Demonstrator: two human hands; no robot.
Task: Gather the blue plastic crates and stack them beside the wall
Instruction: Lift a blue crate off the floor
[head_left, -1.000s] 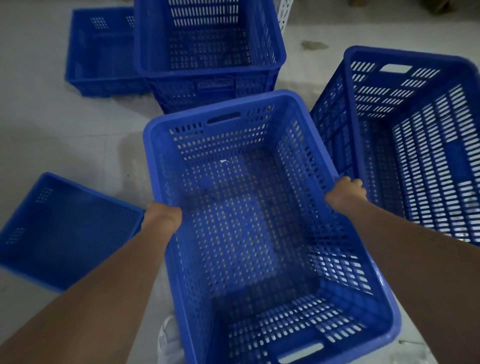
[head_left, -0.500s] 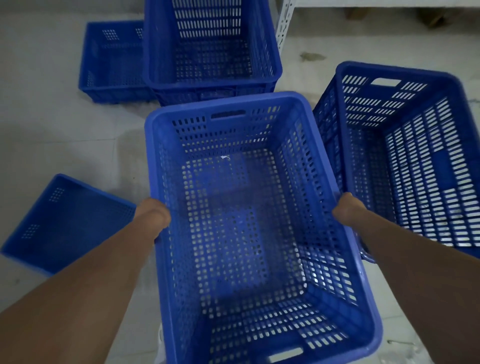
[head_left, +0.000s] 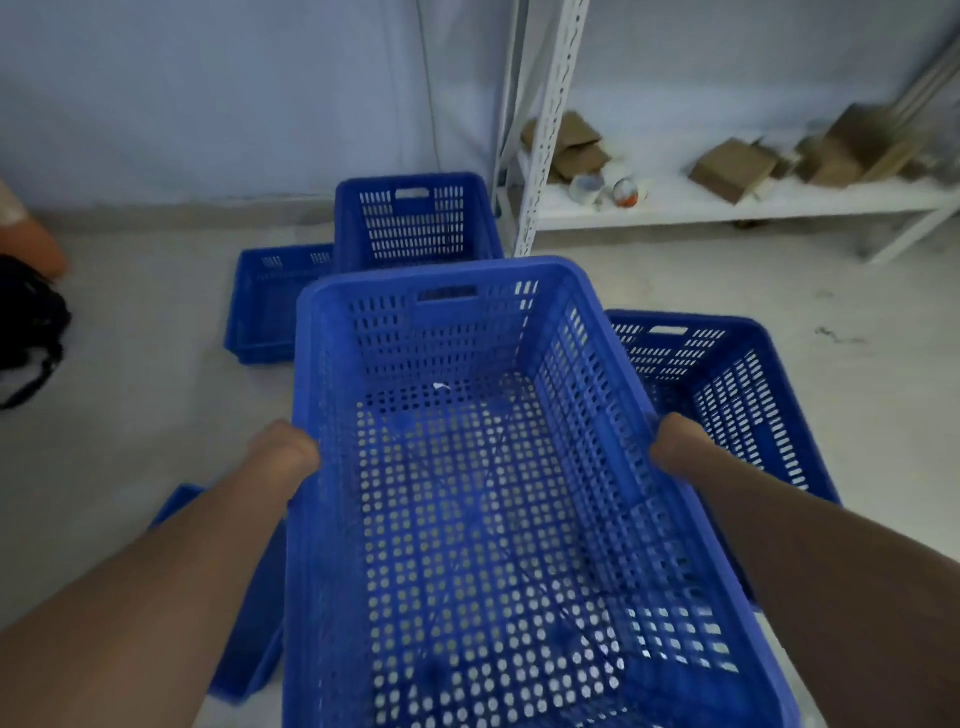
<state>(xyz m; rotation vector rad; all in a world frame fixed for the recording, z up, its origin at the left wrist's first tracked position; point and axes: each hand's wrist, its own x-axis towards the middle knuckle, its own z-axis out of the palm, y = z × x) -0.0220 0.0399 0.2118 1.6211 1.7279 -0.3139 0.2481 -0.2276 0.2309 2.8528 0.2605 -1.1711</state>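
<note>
I hold a tall blue perforated crate (head_left: 467, 332) off the floor, open side up. My left hand (head_left: 285, 454) grips its left rim and my right hand (head_left: 675, 447) grips its right rim. Beyond it a tall blue crate (head_left: 415, 223) stands by the wall (head_left: 208, 93). A low blue crate (head_left: 270, 306) lies to that one's left. Another tall blue crate (head_left: 727, 374) sits on the floor to the right, partly behind my right arm. A low blue crate (head_left: 249, 623) shows under my left forearm.
A white metal shelf rack (head_left: 727, 208) stands at the right against the wall, with cardboard boxes (head_left: 732, 169) and tape rolls on its bottom shelf. A black bag (head_left: 26, 332) and an orange object (head_left: 31, 244) lie at the far left on the grey floor.
The held crate has risen and moved toward the wall. My view has tilted up, so the wall and shelf rack now show. Both hands keep their grip on the rims.
</note>
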